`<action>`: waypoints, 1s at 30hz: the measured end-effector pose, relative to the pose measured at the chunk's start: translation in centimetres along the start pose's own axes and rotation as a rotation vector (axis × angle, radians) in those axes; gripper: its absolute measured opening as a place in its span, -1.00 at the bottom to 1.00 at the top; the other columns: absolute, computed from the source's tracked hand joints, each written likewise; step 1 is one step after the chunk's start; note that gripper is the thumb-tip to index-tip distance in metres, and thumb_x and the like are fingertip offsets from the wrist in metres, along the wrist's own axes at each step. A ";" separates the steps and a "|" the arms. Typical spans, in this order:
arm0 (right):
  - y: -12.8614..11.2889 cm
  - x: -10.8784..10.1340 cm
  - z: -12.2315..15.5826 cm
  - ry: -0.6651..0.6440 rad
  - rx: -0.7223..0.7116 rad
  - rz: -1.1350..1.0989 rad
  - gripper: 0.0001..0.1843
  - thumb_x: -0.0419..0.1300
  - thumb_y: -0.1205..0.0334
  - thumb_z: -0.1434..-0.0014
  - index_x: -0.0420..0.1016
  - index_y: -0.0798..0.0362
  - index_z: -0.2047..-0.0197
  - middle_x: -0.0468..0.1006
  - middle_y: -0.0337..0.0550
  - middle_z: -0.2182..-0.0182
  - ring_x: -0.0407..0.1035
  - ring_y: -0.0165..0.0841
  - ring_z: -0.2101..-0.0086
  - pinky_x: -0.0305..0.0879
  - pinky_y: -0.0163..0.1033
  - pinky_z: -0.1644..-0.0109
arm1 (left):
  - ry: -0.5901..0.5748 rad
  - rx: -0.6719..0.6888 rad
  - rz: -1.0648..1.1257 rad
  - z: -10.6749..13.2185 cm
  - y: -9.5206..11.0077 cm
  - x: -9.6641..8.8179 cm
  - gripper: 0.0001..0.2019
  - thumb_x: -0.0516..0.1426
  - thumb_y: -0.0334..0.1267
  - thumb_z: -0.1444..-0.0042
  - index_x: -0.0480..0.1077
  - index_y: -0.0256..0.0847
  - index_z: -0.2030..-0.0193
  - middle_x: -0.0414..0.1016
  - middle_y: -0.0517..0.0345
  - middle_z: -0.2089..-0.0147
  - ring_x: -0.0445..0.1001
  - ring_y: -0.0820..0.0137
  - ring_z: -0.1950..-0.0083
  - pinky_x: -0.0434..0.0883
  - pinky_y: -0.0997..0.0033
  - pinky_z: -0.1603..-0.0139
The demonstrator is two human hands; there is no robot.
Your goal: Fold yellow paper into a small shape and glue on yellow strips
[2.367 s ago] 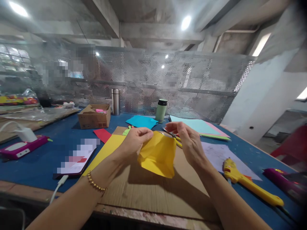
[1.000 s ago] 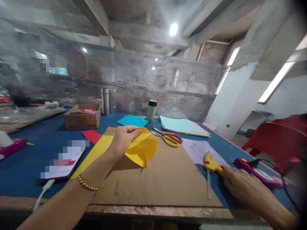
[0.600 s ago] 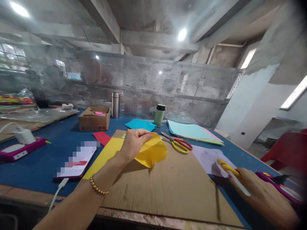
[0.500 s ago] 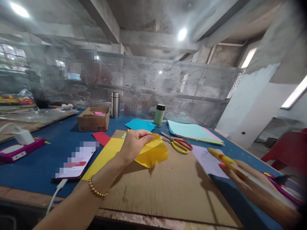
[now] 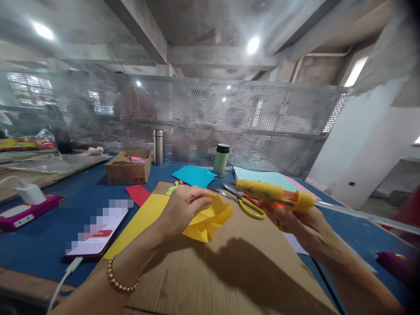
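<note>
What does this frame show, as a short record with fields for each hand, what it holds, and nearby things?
Left hand: left hand pinches folded yellow paper just above the cardboard.
Right hand: right hand grips a yellow glue gun, nozzle pointing left toward the paper, not touching it.
Glue stick: sticks out of the back of the gun.
Nearby: scissors lie on the cardboard behind the gun; phone at left, cable plugged in.
Far side: box, steel flask, green bottle.

Bright ceiling lamps, hazy glare, blurred warped edges.
</note>
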State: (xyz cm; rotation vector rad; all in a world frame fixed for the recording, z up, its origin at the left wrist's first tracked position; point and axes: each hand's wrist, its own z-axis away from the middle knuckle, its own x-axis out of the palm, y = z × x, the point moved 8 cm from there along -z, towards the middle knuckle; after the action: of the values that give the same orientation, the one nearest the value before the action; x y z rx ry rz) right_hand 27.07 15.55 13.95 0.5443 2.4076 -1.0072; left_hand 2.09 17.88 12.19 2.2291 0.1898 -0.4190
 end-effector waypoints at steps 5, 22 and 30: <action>1.5 0.0 1.4 -0.059 0.076 -0.085 -0.46 0.13 -0.30 -0.25 0.70 -0.05 0.12 0.64 -0.04 0.39 0.45 -0.27 0.51 0.37 -0.27 0.56 | 0.024 -0.011 -0.049 0.2 -0.1 0.1 -0.82 0.19 -0.25 -0.20 0.66 -0.15 0.21 0.69 0.12 0.24 0.54 0.35 0.24 0.42 0.38 0.15; -0.7 1.5 1.4 -0.140 0.046 0.009 -0.57 0.17 -0.21 -0.25 0.70 -0.08 0.25 0.68 -0.08 0.37 0.56 -0.19 0.42 0.57 -0.13 0.38 | 0.012 0.147 -0.229 0.5 0.8 0.6 -0.84 0.19 -0.25 -0.25 0.63 -0.12 0.22 0.65 0.14 0.32 0.50 0.34 0.28 0.33 0.27 0.08; -0.6 1.6 1.3 -0.151 0.028 0.033 -0.59 0.17 -0.19 -0.26 0.71 -0.10 0.24 0.69 -0.11 0.36 0.59 -0.18 0.37 0.60 -0.13 0.33 | 0.003 0.140 -0.229 0.5 1.0 0.6 -0.83 0.18 -0.26 -0.26 0.64 -0.10 0.20 0.66 0.15 0.29 0.51 0.32 0.25 0.30 0.27 0.08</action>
State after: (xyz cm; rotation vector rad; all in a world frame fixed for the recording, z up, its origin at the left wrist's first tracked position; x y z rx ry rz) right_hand 25.78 14.44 12.53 0.4979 2.2483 -1.0309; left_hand 2.85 16.85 12.44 2.3545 0.4316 -0.5673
